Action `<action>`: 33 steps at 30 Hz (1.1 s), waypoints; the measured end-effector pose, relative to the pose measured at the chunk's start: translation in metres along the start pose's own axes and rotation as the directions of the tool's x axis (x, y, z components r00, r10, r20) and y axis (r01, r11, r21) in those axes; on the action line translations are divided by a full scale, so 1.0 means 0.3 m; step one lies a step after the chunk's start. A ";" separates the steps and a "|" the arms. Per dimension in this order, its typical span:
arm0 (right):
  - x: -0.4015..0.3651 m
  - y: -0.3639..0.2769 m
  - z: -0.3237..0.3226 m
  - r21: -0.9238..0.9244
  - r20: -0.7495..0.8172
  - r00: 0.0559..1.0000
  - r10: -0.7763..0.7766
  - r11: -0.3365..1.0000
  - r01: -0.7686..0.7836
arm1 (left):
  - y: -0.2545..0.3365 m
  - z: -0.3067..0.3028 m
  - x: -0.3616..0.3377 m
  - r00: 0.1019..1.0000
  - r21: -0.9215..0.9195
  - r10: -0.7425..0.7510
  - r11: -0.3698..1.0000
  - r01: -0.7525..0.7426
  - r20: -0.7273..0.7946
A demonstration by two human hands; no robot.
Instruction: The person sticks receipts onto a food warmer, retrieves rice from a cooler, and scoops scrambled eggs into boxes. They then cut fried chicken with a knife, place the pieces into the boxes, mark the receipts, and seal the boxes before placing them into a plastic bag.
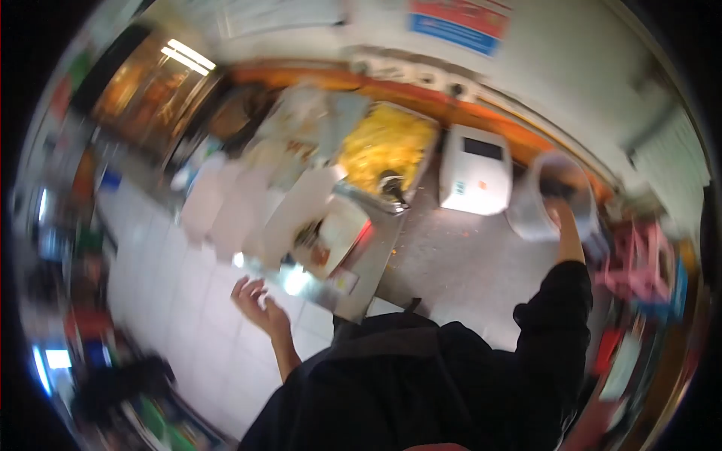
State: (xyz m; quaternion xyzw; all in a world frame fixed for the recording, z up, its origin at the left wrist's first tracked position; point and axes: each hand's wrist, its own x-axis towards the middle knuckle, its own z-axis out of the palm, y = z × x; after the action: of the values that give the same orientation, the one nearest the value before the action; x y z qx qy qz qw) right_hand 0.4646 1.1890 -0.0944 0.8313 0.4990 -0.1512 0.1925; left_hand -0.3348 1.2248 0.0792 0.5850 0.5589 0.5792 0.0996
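Note:
My left hand (259, 307) hangs over the tiled floor (180, 301) with its fingers apart and nothing in it. Just above it on the counter are open white boxes (241, 203), one holding food that is blurred. My right hand (555, 210) reaches into a white bucket (530, 203) at the right of the counter; its fingers are hidden among something dark inside. Left of the bucket stands a white device (477, 180) with a dark display.
A tray of yellow food (383, 146) with a dark utensil (392, 188) in it lies at the back of the metal counter (444, 263). A pink plastic rack (643, 263) is at the right. A lit glass cabinet (147, 90) stands at the upper left.

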 end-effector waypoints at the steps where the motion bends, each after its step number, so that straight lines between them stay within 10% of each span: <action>1: 0.009 -0.011 -0.002 -0.018 -0.001 1.000 -0.004 1.000 0.004 | 0.058 -0.017 -0.035 0.999 0.066 -0.039 0.997 0.036 0.036; 13: 0.042 -0.005 -0.049 0.237 0.071 0.994 -0.084 0.969 0.065 | 0.198 -0.127 -0.255 0.976 0.273 -0.215 0.937 0.217 -0.039; 20: -0.139 0.109 -0.229 0.859 0.204 0.971 -0.120 0.497 -0.119 | 0.163 -0.073 -0.227 0.972 0.181 -0.215 0.964 0.196 0.093; 22: -0.163 0.119 -0.185 0.913 -0.068 0.987 0.145 0.409 0.003 | 0.147 -0.085 -0.219 0.971 0.181 -0.183 0.971 0.154 0.154; 23: -0.271 0.071 -0.270 0.584 -0.242 0.963 0.122 0.811 0.044 | 0.127 -0.096 -0.218 0.978 0.153 -0.154 0.979 0.132 0.141; 24: -0.287 0.096 -0.234 0.711 -0.442 0.892 0.095 0.643 0.284 | 0.106 -0.091 -0.218 0.983 0.109 -0.123 0.988 0.108 0.139; 27: -0.328 0.124 -0.277 0.529 -0.529 0.834 0.156 0.829 0.181 | 0.084 -0.140 -0.222 0.971 0.112 -0.168 0.982 0.150 0.168; 29: -0.461 0.012 -0.410 0.931 -0.175 0.941 0.288 0.358 0.063 | 0.058 -0.168 -0.218 0.970 0.117 -0.165 0.982 0.146 0.177; 30: -0.519 -0.040 -0.463 0.932 -0.182 0.938 0.296 0.356 0.068 | 0.045 -0.188 -0.220 0.966 0.145 -0.179 0.978 0.152 0.189; 32: -0.626 -0.215 -0.572 0.912 -0.121 0.993 0.001 -0.396 0.112 | 0.008 -0.212 -0.244 0.964 0.200 -0.215 0.963 0.183 0.154; 33: -0.771 -0.445 -0.681 0.859 -0.165 0.986 0.026 -0.487 0.157 | -0.026 -0.206 -0.269 0.948 -0.027 -0.301 0.952 0.305 0.101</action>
State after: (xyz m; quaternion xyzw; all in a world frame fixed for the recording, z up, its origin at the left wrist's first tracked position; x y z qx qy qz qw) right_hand 0.2527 1.1639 0.1656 0.5599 0.1855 -0.4736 -0.6541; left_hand -0.3638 1.1327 0.0466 0.5170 0.6243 0.5402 0.2262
